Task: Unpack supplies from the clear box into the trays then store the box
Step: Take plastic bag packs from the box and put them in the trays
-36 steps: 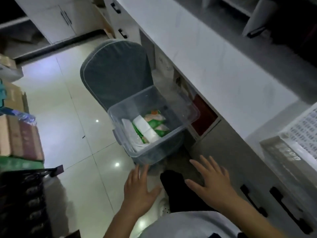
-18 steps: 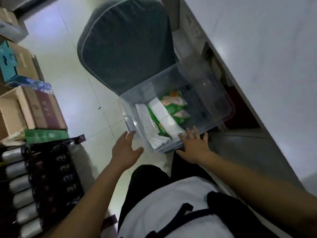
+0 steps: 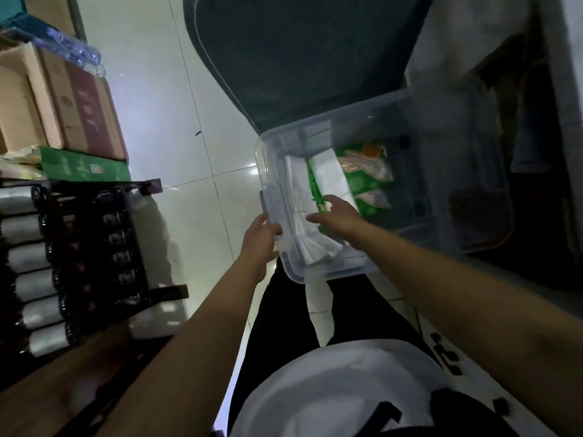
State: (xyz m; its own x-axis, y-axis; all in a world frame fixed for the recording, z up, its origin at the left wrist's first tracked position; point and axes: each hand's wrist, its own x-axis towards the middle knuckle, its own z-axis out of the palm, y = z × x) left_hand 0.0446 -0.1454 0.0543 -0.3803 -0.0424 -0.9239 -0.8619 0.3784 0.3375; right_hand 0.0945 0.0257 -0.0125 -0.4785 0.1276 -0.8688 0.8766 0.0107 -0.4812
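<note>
A clear plastic box (image 3: 435, 159) sits on the floor below me, against a dark chair. Inside lie green and white packets (image 3: 366, 171) and white flat packs (image 3: 299, 184). My left hand (image 3: 260, 239) grips the box's near left rim, fingers curled over the wall. My right hand (image 3: 339, 214) reaches inside the box, fingers spread and resting on the white and green packets. Whether it grips one I cannot tell.
A dark grey chair back (image 3: 299, 52) stands just beyond the box. Cardboard boxes (image 3: 60, 99) and a black tray of bottles (image 3: 79, 257) stand at the left. A white counter with drawers (image 3: 561, 89) runs along the right. Glossy floor tiles (image 3: 164, 121) lie between.
I have bent closer over the box. My left hand has come onto the box's rim and closed on it; my right hand has gone from the near edge into the box.
</note>
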